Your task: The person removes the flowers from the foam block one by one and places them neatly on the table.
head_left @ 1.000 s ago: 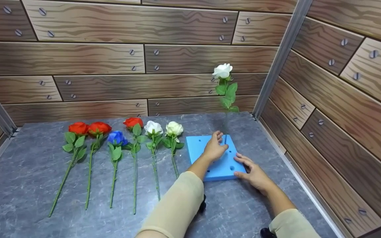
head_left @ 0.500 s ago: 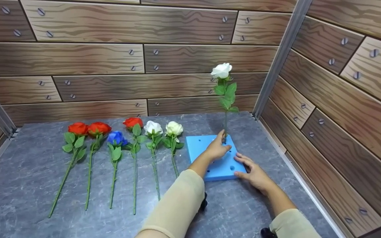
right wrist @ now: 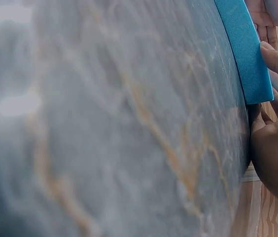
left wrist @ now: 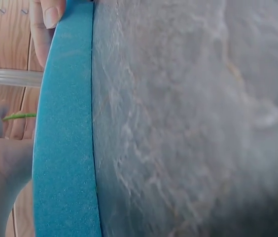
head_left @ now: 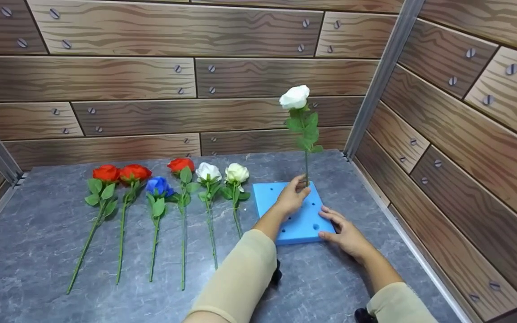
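An artificial white rose stands nearly upright above a blue foam block, its head leaning slightly left. My left hand pinches its green stem low down, just over the block's back part, and hides the stem's lower end. Whether that end sits in a hole cannot be told. In the left wrist view, a short stretch of green stem shows by the fingers. My right hand holds the block's near right corner, thumb at the front edge and fingers along the right side. Several holes dot the block's top.
Left of the block lie several artificial roses in a row: two red ones at the far left, a blue rose, another red rose, a white rose and a cream rose. Wood-patterned walls enclose the grey table.
The rose's head has tipped and shifted slightly left. My left hand, on the stem, has moved a little over the block. The right hand and the block stay put.
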Tool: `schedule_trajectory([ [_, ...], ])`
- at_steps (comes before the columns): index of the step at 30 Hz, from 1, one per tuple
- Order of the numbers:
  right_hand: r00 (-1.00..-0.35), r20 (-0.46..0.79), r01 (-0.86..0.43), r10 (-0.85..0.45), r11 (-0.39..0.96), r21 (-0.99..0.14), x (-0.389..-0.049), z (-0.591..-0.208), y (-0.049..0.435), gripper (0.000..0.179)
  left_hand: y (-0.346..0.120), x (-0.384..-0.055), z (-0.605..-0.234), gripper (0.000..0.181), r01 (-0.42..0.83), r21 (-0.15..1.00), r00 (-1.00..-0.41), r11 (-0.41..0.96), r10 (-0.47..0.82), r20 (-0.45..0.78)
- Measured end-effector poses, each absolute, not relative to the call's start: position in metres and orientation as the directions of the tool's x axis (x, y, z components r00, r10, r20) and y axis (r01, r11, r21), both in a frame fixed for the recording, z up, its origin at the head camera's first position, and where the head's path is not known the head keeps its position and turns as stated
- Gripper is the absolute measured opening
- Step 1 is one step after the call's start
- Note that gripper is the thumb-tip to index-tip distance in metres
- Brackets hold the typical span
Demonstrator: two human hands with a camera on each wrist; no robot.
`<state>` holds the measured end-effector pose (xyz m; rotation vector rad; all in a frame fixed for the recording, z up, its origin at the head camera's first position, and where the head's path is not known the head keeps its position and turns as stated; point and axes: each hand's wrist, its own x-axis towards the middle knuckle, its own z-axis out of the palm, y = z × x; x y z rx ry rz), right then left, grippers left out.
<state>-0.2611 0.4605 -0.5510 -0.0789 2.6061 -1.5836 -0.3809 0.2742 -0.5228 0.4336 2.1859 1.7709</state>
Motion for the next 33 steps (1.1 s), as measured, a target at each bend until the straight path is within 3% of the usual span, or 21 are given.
schedule_trajectory([
  [17,-0.994,-0.055,0.008,-0.091,0.451,-0.892,-0.260,-0.554,0.463,0.075,0.293,-0.374,-0.524,0.026,0.108,0.934,-0.985,0.340,0.162,0.055],
  [33,-0.993,-0.063,0.011,-0.102,0.444,-0.896,-0.260,-0.552,0.461,0.075,0.298,-0.374,-0.530,0.029,0.170,0.904,-0.985,0.392,0.084,0.149],
])
